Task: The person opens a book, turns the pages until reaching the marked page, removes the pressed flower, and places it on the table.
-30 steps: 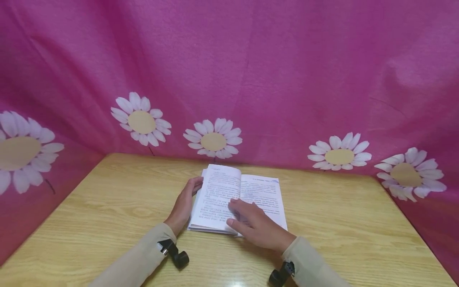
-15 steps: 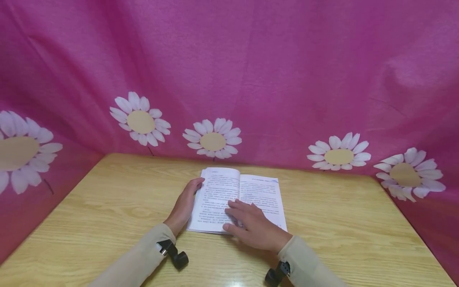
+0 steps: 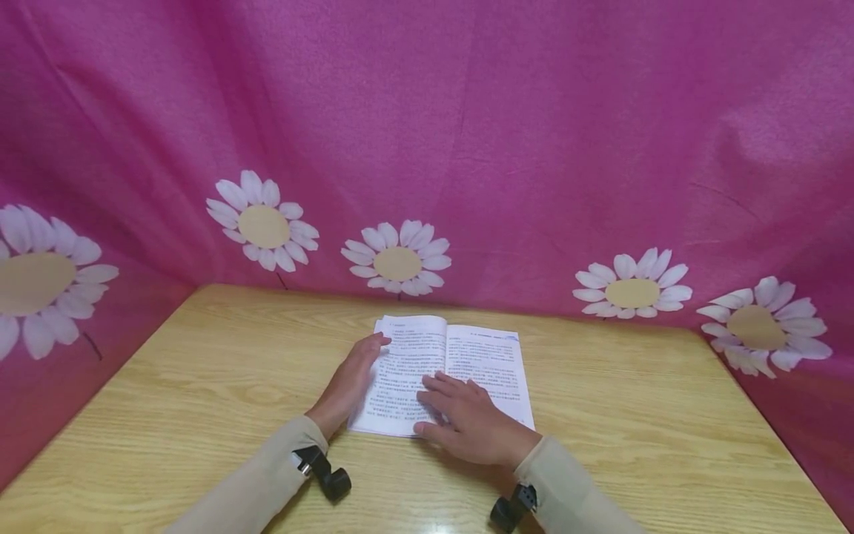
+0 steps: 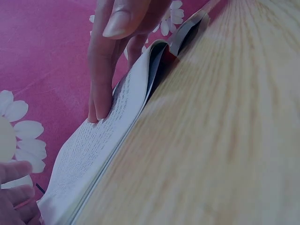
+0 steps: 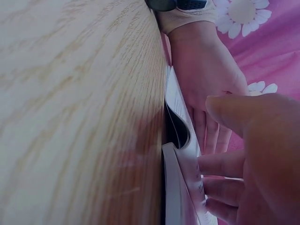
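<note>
An open book (image 3: pixel 410 348) with printed pages lies on the wooden table. My left hand (image 3: pixel 345 384) is over the outer left side of the left page. In the left wrist view its fairly straight fingers (image 4: pixel 101 93) rest on the page (image 4: pixel 93 145), which bulges up along its near edge. My right hand (image 3: pixel 479 426) lies palm down across the lower middle of the book, fingers spread toward the left page. In the right wrist view its extended fingers (image 5: pixel 225 190) touch the paper near the fold, and the thick stack of right-hand pages (image 5: pixel 173 183) shows below.
The wooden table (image 3: pixel 634 415) stretches out on both sides of the book. A pink cloth (image 3: pixel 507 148) with large white daisies hangs behind it and along both sides. Black wrist cameras (image 3: pixel 323 473) are strapped over beige sleeves.
The raised left leaf has come down flat onto the left side. My left hand has shifted from the book's left edge onto the page. My right hand has slid slightly left.
</note>
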Motion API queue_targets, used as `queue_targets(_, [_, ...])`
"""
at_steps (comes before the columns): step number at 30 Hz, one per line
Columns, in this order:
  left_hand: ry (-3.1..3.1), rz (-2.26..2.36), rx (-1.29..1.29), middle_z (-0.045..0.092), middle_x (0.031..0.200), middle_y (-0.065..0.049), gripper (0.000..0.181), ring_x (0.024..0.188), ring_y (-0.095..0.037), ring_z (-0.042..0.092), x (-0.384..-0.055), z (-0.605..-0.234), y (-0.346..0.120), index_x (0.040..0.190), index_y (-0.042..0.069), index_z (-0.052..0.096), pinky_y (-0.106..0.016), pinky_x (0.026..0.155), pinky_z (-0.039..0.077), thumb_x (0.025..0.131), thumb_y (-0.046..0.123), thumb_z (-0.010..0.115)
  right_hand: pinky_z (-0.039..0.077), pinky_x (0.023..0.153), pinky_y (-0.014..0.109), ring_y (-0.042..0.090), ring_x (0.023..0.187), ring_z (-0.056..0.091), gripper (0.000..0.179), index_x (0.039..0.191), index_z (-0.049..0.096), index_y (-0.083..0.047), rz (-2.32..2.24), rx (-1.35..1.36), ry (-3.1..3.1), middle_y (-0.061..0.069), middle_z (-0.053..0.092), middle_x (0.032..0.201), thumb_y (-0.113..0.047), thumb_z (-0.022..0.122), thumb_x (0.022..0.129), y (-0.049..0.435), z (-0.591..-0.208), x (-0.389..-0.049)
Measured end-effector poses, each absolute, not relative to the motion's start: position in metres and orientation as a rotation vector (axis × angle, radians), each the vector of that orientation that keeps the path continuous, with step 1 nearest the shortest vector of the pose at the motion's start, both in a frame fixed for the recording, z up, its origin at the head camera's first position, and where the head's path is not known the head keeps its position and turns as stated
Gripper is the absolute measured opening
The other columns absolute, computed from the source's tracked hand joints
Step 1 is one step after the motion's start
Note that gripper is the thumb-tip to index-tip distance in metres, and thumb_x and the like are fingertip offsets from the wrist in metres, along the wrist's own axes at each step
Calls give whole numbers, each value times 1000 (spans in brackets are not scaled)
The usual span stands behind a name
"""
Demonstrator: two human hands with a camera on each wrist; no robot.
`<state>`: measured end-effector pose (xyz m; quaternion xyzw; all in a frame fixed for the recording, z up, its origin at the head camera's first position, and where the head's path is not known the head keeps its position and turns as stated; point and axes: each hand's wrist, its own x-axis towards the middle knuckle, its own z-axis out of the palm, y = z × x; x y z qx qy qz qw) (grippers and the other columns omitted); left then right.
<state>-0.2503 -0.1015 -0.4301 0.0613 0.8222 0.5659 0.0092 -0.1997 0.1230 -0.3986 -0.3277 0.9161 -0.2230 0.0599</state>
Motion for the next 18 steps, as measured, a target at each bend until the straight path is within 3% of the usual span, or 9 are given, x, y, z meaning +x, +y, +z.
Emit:
queue_targets(3, [2685,1568,329,32,154,-8,43,144,-30,23,-250,-433,-103,138,13,51,-51,116,17,99,33,51,20,109,63,30,143,27,56,136,55,-11,-656,-1000,2780,9,39,151,-50,51,96,123,-399,-200])
queue_targets(7, [2807,1289,539,24,158,-9,60,146,-32,13,-247,-435,-105,140,14,48,-58,114,14,87,34,69,19,110,63,29,143,26,56,138,53,-12,-640,-1008,2782,8,38,152,-50,50,96,123,-400,-200])
queue_targets(10, [2838,1148,646,18,160,-8,71,148,-31,5,-245,-436,-106,143,16,46,-63,113,10,81,39,73,19,110,63,29,143,26,56,138,53,-11,-630,-1021,2784,9,37,152,-49,50,97,123,-401,-200])
queue_targets(18, [2845,936,825,15,161,-8,83,148,-32,1,-243,-437,-105,148,17,40,-56,115,3,78,46,74,19,109,64,29,144,25,58,138,53,-11,-618,-1029,2782,8,37,152,-51,49,97,124,-401,-200])
